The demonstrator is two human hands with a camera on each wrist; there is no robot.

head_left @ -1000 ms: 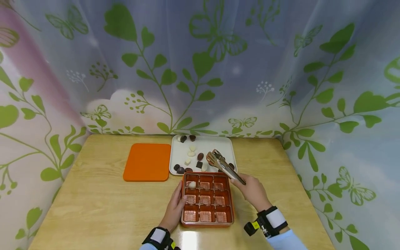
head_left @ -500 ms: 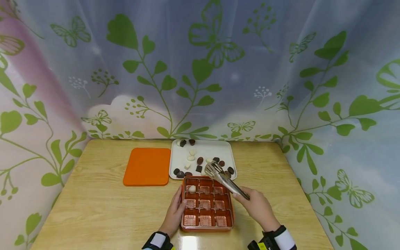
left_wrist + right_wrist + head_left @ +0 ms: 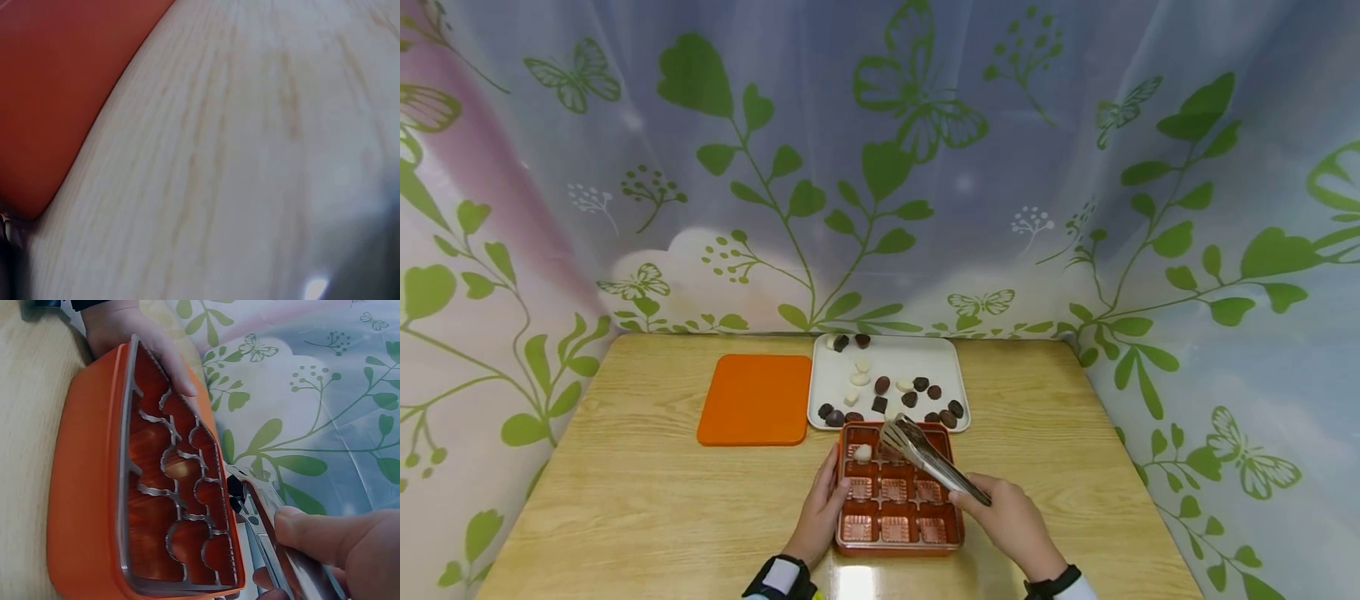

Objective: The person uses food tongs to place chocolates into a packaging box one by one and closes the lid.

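My right hand grips a pair of metal tongs, whose tips reach over the back middle compartment of an orange box. The box has a brown divided liner. One white chocolate sits in the back left compartment. I cannot tell whether the tongs pinch anything. Against the left side of the box rests my left hand, fingers straight along the wall and thumb at the rim. In the right wrist view, the tongs lie between thumb and fingers. The left wrist view shows the box's outer wall.
Behind the box stands a white tray with several dark and white chocolates scattered on it, such as a brown oval one. An orange lid lies flat to its left. A printed curtain hangs along the table's back edge.
My right hand has drawn the tongs from over the tray toward me and left, over the box. A dark chocolate on the tray has come into view. The left hand stays at the box.
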